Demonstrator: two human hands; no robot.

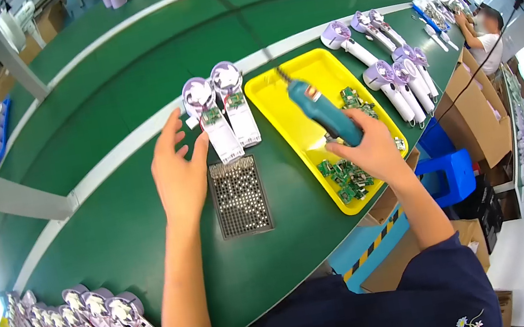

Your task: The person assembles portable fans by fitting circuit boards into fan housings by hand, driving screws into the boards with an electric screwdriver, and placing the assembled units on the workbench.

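Note:
My right hand (377, 147) is wrapped round a teal electric screwdriver (324, 112), which is tilted over a yellow tray (281, 132). Green circuit boards (349, 179) lie in that tray in two loose groups. My left hand (178, 171) has its fingers apart and holds nothing; its fingertips are beside an opened handheld fan (222, 137) with a white handle and purple head. A second opened fan (243, 121) lies against it on the right, and each has a green board near its head. Just below them sits a dark screw tray (241, 202) with small shiny screws in its holes.
Several opened fans (98, 308) lie at the near left. More fans (394, 80) with white handles lie right of the yellow tray. A blue stool (450, 176) and cardboard boxes (477, 111) stand beyond the green table's edge. Another person (489, 39) sits at the far right.

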